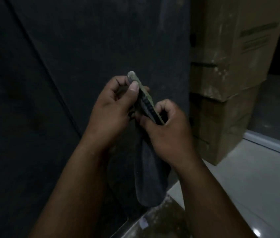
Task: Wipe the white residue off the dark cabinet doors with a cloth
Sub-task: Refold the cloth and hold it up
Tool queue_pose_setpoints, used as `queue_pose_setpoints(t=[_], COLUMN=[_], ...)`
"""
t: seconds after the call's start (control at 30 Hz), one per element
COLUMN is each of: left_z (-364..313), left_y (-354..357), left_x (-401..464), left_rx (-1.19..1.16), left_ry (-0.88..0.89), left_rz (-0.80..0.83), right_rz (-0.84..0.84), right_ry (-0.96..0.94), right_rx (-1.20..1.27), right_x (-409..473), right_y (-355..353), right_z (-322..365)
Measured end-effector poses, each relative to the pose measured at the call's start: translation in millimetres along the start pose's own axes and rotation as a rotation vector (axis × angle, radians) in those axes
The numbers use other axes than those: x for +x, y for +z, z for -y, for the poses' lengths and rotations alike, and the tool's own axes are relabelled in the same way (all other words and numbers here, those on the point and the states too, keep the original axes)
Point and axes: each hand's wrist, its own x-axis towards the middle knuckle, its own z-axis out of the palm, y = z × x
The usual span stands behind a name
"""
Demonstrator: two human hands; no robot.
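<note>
The dark cloth hangs in front of the dark cabinet door, its upper part gathered between the two hands and its loose lower end drooping down to just above the floor edge. Faint pale smears show on the door's upper right area, near its right edge. The left hand has its fingers curled, thumb and forefinger pinching the upper end of a thin, flat, greenish strip-like object that slants down to the right; what it is cannot be told in the dim light. The right hand grips the lower end of that object, fingers curled round it, with the cloth bunched under the same grip. To the right of the door stand stacked cardboard boxes, dusty and speckled, resting on a glossy pale tiled floor that catches small light reflections.
</note>
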Motion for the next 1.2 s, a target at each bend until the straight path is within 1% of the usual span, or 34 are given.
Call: queue_pose_setpoints(t=[0.13, 0.23, 0.43, 0.53, 0.63, 0.73, 0.83, 0.9, 1.03, 1.13, 1.2], left_z=[15, 16, -6, -32, -64, -91, -104, -107, -105, -105, -110], left_y=[44, 74, 120, 128, 122, 111, 96, 85, 67, 57, 45], left_x=[57, 102, 197, 232, 253, 261, 257, 250, 222, 190, 163], left_rx=[0.069, 0.068, 0.044, 0.047, 0.086, 0.101, 0.104, 0.077, 0.013, -0.034, -0.052], left_ry=[0.053, 0.081, 0.127, 0.147, 0.155, 0.176, 0.221, 0.236, 0.234, 0.220, 0.218], left_rz=[0.092, 0.142, 0.120, 0.104, 0.043, -0.010, -0.057, -0.081, -0.072, -0.049, -0.048], right_rz=[-0.081, -0.122, -0.160, -0.110, 0.016, 0.140, 0.161, 0.182, 0.323, 0.315, 0.262], right_ry=[-0.013, 0.034, 0.084, 0.115, 0.126, 0.078, 0.006, -0.016, -0.007, -0.034, -0.066], right_rx=[-0.148, -0.221, -0.266, -0.276, -0.297, -0.313, -0.341, -0.371, -0.356, -0.369, -0.367], right_x=[49, 91, 179, 219, 252, 271, 274, 267, 239, 207, 180], right_y=[-54, -84, -119, -126, -126, -119, -107, -103, -99, -92, -87], right_z=[-10, -9, 14, 37, 69, 96, 111, 117, 121, 126, 132])
